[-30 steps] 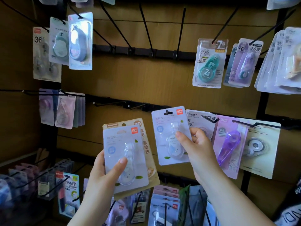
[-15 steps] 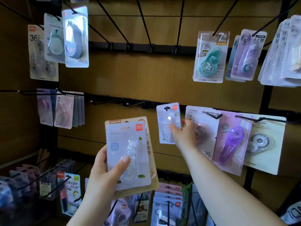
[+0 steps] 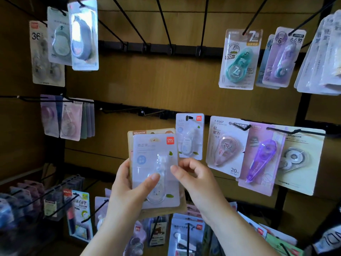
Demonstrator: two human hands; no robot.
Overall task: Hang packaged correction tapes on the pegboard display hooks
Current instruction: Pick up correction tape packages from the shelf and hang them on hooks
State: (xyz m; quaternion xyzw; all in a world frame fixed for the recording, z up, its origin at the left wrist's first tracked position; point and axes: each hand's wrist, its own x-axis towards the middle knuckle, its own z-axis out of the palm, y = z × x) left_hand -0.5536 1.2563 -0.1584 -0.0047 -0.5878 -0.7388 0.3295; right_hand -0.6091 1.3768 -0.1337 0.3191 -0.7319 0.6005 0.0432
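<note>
left hand (image 3: 129,189) gripping tape packs (image 3: 155,157), right hand (image 3: 195,180) pinching edge

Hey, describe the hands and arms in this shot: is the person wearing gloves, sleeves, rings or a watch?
No gloves: the left hand and right hand are bare, with short nails that look unpainted. No ring, watch or bracelet shows. Both forearms are bare down to the bottom edge of the picture, so no sleeve is in view.

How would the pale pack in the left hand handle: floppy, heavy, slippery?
Probably light: the left hand holds the pale pack plus a tan pack behind it with thumb and fingers alone. Likely fairly stiff, since its card stands flat, unbent. Its glossy clear blister may be slightly slippery.
</note>
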